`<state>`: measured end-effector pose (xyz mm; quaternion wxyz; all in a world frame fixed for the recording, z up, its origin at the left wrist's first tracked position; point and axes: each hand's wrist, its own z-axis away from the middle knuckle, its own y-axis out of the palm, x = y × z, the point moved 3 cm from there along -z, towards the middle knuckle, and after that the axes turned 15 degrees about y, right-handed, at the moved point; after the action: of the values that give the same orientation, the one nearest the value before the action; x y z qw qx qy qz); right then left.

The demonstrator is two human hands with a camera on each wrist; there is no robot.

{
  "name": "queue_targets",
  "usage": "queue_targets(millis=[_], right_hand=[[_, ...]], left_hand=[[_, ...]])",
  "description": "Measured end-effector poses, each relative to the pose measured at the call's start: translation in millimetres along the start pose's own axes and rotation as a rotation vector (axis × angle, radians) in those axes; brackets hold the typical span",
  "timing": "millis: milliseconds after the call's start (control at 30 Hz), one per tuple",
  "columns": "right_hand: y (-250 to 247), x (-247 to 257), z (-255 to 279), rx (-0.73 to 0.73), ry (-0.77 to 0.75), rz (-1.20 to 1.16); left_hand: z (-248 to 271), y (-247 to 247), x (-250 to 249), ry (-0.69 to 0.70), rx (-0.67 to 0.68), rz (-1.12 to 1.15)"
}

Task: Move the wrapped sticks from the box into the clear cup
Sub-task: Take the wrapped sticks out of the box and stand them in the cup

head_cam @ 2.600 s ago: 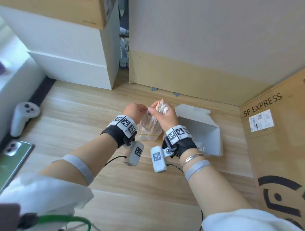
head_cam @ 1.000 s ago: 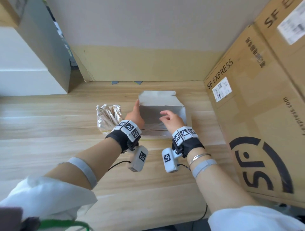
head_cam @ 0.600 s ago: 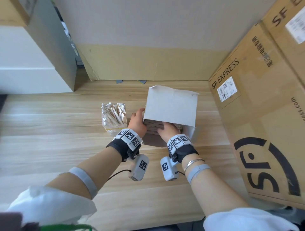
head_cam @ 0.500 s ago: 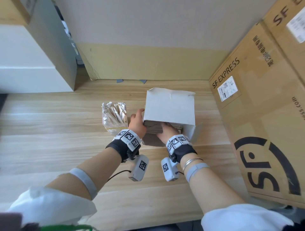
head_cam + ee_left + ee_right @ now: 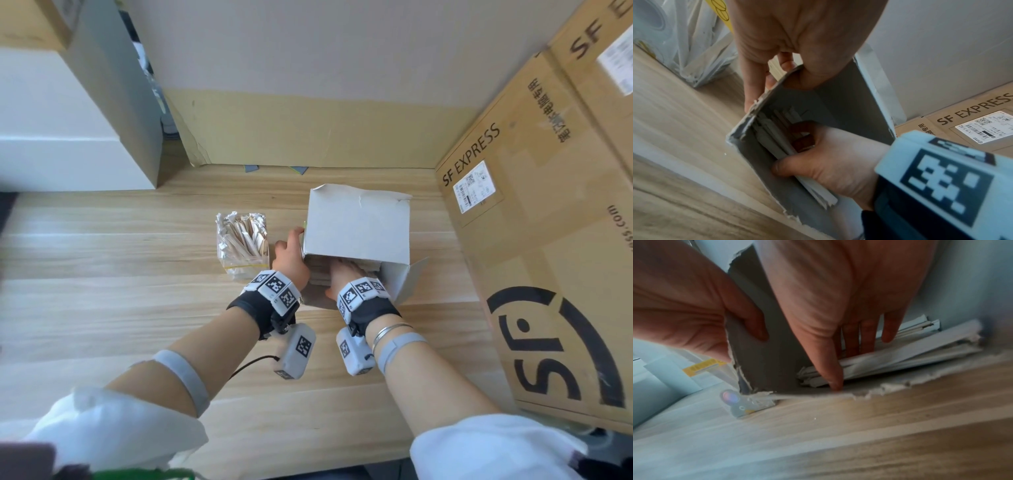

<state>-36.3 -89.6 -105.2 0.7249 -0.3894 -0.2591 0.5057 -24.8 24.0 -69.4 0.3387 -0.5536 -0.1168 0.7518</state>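
The white box (image 5: 356, 226) is tipped up on the wooden table, its torn opening facing me. My left hand (image 5: 294, 240) grips the box's left wall (image 5: 818, 104), thumb inside and fingers outside. My right hand (image 5: 342, 270) is inside the opening. There its fingers and thumb close round a bundle of wrapped sticks (image 5: 777, 141), which the right wrist view shows as white paper sleeves (image 5: 900, 350) under the fingers. The clear cup (image 5: 241, 240) stands just left of the box, apart from both hands, with several wrapped sticks upright in it.
Large SF Express cartons (image 5: 548, 240) wall off the right side. A cardboard sheet (image 5: 308, 130) leans along the back, and a white cabinet (image 5: 68, 137) stands at the back left. Bare wooden table (image 5: 137, 308) stretches to the left and front.
Both hands left the cup and went to the box. The left hand tipped the box up by its wall and the right hand went into the opening onto the sticks.
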Motion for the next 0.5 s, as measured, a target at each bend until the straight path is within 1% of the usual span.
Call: queue_targets(millis=[100, 167, 333, 500], right_hand=[[1.8, 0.0, -1.1, 0.051, -0.007, 0.043], [2.2, 0.1, -0.9, 0.054, -0.006, 0.062], [0.3, 2.8, -0.4, 0.046, -0.015, -0.008], [-3.1, 4.6, 0.7, 0.097, -0.03, 0.102]], left_hand=[[1.7, 1.3, 0.9, 0.008, -0.011, -0.002], [1.6, 2.8, 1.2, 0.013, -0.016, -0.003], [1.7, 3.4, 2.4, 0.009, 0.001, 0.004], [1.1, 1.8, 1.5, 0.007, 0.006, -0.001]])
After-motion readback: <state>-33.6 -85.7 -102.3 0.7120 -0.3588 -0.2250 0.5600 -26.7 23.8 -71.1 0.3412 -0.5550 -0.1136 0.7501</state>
